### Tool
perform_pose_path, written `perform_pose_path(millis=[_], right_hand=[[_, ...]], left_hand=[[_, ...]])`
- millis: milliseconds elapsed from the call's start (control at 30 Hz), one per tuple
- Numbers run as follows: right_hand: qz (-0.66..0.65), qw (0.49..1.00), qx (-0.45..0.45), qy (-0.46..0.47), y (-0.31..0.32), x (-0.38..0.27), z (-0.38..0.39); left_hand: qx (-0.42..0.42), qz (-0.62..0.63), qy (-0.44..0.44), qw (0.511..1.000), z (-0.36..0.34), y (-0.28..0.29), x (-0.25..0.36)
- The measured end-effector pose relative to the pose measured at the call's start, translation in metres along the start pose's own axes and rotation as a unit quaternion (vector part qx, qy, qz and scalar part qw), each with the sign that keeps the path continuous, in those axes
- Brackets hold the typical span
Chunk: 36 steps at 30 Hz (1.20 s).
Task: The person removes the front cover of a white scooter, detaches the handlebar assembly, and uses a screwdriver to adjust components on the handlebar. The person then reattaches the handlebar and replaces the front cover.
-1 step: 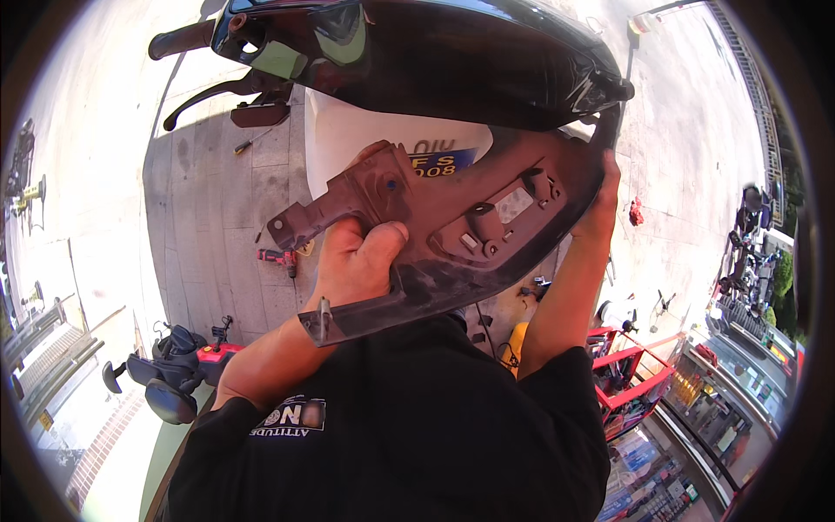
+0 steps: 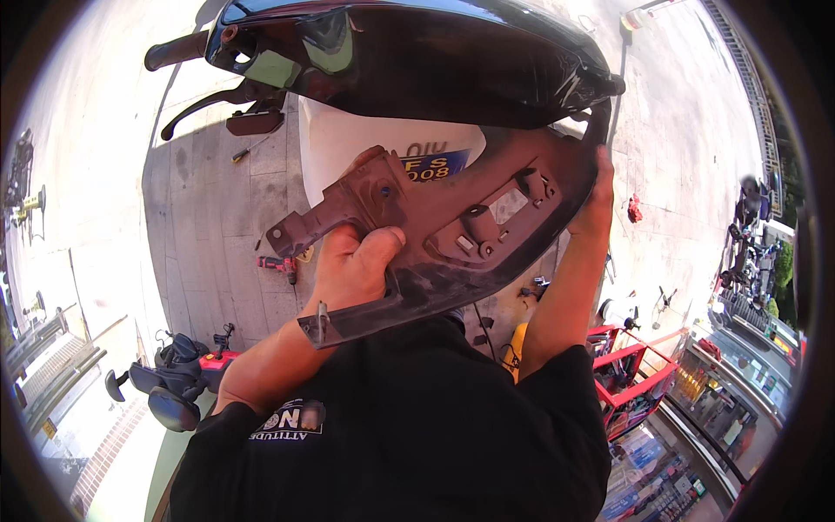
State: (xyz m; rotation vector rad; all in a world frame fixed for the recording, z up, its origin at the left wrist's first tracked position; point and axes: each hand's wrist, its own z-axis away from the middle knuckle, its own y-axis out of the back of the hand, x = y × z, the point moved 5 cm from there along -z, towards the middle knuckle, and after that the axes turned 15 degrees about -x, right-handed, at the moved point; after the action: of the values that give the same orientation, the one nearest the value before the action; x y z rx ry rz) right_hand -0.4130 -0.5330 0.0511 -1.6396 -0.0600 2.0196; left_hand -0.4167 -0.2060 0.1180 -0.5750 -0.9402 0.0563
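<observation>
My left hand [image 2: 355, 261] grips a dark plastic panel [image 2: 470, 278], thumb pressed on its face near a bracketed section at its left. My right hand [image 2: 590, 196] holds the panel's curved right edge, fingers wrapped round behind it and partly hidden. The panel carries a recessed area with small clips and a pale rectangle. Just above it sits a glossy black scooter fairing [image 2: 444, 74], with a handlebar grip [image 2: 177, 52] and brake lever [image 2: 196, 109] at the left. A white body part [image 2: 335, 139] with a blue plate [image 2: 448, 161] shows behind the panel.
On the paved ground lie a red-and-black drill [image 2: 278, 265], a screwdriver [image 2: 242, 153] and a red item [image 2: 634, 209]. Dark scooter parts [image 2: 170, 396] stand at lower left. A red cart [image 2: 635, 370] and a yellow object [image 2: 515, 348] are at lower right. Parked vehicles line the far right.
The fairing and the panel in my hands appear shifted very slightly left in the picture. My grip looks the same.
</observation>
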Motion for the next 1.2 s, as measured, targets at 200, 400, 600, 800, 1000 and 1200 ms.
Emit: perform_pose_path(millis=[200, 400, 600, 800, 1000, 1200], right_hand=[[-0.073, 0.995, -0.06, -0.019, 0.015, 0.001, -0.005], [-0.068, 0.994, -0.071, -0.038, 0.029, -0.002, -0.011], [-0.202, 0.963, -0.145, -0.107, 0.038, 0.002, -0.021], [-0.236, 0.949, -0.127, -0.167, 0.029, 0.01, -0.021], [-0.102, 0.966, -0.166, -0.168, 0.02, -0.005, -0.012], [0.249, 0.964, -0.089, -0.002, 0.051, -0.026, -0.047]], left_hand=[[-0.038, 0.055, 0.022, 0.998, 0.008, -0.013, -0.026], [-0.074, -0.035, 0.014, 0.997, 0.023, -0.047, -0.028], [-0.052, -0.019, -0.043, 0.998, 0.043, -0.131, 0.006], [0.077, -0.176, -0.052, 0.98, 0.04, -0.155, 0.025], [0.113, -0.183, -0.059, 0.975, 0.034, -0.105, 0.015], [0.088, -0.175, -0.083, 0.977, 0.038, -0.108, 0.011]])
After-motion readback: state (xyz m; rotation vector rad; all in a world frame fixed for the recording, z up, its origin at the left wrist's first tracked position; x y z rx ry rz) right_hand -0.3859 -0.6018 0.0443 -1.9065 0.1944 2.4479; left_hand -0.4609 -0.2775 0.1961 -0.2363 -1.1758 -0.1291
